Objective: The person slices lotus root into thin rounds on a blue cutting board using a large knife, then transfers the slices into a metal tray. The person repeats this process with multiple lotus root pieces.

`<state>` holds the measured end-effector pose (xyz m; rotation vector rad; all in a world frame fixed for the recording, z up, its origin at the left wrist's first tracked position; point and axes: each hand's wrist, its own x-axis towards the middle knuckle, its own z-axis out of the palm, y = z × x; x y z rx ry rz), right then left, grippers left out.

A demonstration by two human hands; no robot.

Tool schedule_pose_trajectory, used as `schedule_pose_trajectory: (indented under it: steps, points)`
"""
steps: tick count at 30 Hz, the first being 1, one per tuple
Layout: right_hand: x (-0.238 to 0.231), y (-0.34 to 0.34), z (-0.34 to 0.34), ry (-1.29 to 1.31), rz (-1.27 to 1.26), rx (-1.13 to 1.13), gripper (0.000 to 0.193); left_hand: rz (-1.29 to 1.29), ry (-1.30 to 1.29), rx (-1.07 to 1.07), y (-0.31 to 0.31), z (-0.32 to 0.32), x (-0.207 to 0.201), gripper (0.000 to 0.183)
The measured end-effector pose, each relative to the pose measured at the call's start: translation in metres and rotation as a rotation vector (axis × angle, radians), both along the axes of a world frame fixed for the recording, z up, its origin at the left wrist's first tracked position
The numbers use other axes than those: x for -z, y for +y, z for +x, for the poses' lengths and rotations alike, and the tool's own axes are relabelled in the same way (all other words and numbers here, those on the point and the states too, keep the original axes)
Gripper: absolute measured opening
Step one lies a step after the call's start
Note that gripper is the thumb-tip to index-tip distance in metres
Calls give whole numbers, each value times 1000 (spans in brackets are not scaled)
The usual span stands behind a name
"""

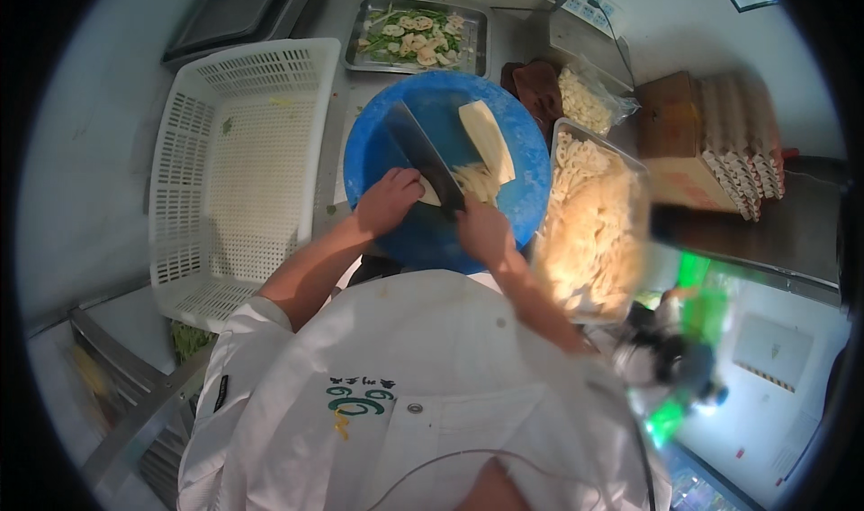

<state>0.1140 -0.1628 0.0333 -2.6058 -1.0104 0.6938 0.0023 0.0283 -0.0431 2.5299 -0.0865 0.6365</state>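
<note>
My right hand (485, 229) is closed round the handle of a broad, dark-bladed cleaver (419, 140). The blade slants to the far left across a round blue chopping board (364, 142). On the left side of the blade, the bent fingers of my left hand (389, 203) press down on a pale piece of food (430, 192). Thin pale strips (477, 182) lie just right of the blade. Beyond them rests a long pale slab (487, 139), apparently a peeled vegetable; I cannot tell its kind.
A white slotted plastic basket (321, 106) stands at the left. Behind the board, a metal tray (354, 52) holds pale slices and green stalks. Right of the board is a tray (641, 196) heaped with pale strips. Farther right are a cardboard box (670, 120) and stacked egg trays (742, 133).
</note>
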Motion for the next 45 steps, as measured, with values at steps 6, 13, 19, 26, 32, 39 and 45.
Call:
schedule_pose_trajectory:
  steps: [6,13,19,26,32,39,45]
  points:
    - [-13,-47,26,-5,69,-28,19,-26,-80,13,-38,21,8,20]
    - [-20,-38,20,26,-44,-5,15,-35,-144,48,-43,31,8,19]
    - [-65,-50,23,-23,-20,-83,15,-115,-96,71,-38,32,15,15]
    - [-104,-69,26,-34,-179,-207,15,-126,-101,50,-38,33,14,13]
    - [-108,-64,29,-25,-244,-245,16,-189,-80,59,-36,32,13,13]
    - [-97,-42,28,36,-259,-191,17,-240,-66,39,-38,30,17,14]
    - [-20,-31,16,65,-115,-22,19,-178,-109,7,-42,28,19,14]
